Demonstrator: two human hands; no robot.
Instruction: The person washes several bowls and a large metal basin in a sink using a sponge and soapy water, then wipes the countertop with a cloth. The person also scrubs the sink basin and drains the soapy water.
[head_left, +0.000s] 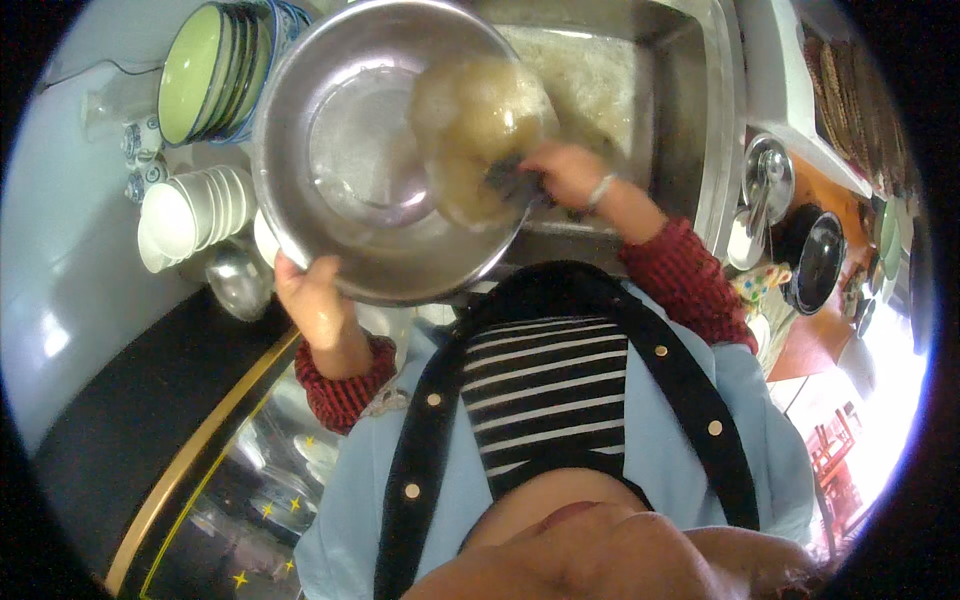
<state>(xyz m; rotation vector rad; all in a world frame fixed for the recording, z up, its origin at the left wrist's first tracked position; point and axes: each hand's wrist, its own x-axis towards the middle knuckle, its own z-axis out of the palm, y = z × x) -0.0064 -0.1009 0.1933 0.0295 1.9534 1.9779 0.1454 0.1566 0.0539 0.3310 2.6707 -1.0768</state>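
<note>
A large stainless steel basin (292, 180) is tilted at the left side of a steel sink (682, 120). My left hand (315, 300) grips the basin's near left rim, thumb up. At the basin's right side, my right hand (574, 176) is blurred, its fingers closed around a dark object (510, 178), perhaps a scouring pad. The dark object lies against a shiny, yellowish, rounded shape (480, 112) that overlaps the basin's right wall; blur hides whether this is a vessel, a lid or water. Cloudy, yellowish liquid (585, 82) shows in the sink behind.
Stacked green bowls (191, 75) and stacked white bowls (180, 214) stand left of the basin, with a metal bowl (240, 281) nearer me. A dark counter with a gold edge (187, 450) runs at lower left. Right of the sink are metal utensils (769, 176) and a black pan (817, 262).
</note>
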